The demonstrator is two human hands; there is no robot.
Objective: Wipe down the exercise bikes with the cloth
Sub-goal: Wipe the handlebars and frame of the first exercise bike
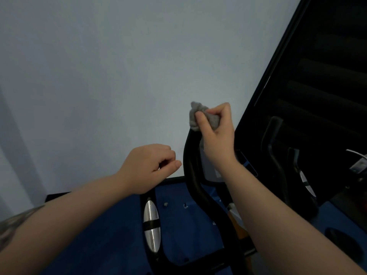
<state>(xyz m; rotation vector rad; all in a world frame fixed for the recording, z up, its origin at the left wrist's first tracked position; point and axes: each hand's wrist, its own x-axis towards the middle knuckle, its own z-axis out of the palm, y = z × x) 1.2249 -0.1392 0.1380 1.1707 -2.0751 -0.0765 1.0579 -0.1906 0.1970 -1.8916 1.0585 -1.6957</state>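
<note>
One mirror (pixel 317 66) beside handlebar (pixel 193 175)

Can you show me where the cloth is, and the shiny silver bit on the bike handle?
cloth (pixel 195 114): head view, on the bunched grey top above the thumb.
silver grip (pixel 151 215): head view, on its upper shiny half.

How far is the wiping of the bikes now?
Nothing visibly finished. In hand: the right hand grips the grey cloth on the top end of the black handlebar. The left hand holds nothing. Left: the silver grip sensor and lower frame.
</note>
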